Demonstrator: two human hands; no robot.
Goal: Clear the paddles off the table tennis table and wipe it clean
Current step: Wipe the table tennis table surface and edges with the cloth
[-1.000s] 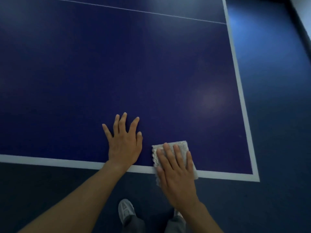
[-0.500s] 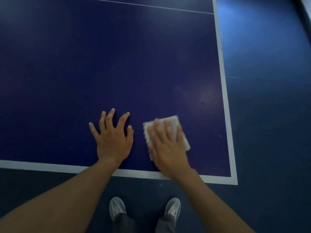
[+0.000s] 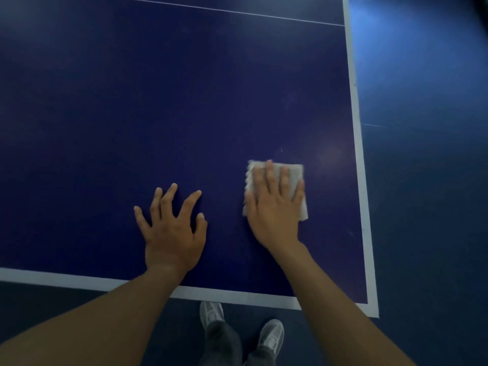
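The dark blue table tennis table (image 3: 184, 101) with white border lines fills most of the view. My right hand (image 3: 274, 207) lies flat with straight fingers on a folded white cloth (image 3: 295, 175), pressing it onto the table near the right corner. My left hand (image 3: 173, 231) rests on the table with fingers spread, a hand's width to the left of the cloth. No paddles are in view.
The table's near edge (image 3: 79, 280) and right edge (image 3: 356, 128) meet at the corner at lower right. A thin white centre line (image 3: 224, 10) crosses the far part. Blue floor lies beyond the right edge; my grey shoes (image 3: 211, 313) stand below the near edge.
My right hand has pushed the cloth away from the near edge and to the right, further onto the table. My left hand has stayed planted on the surface.
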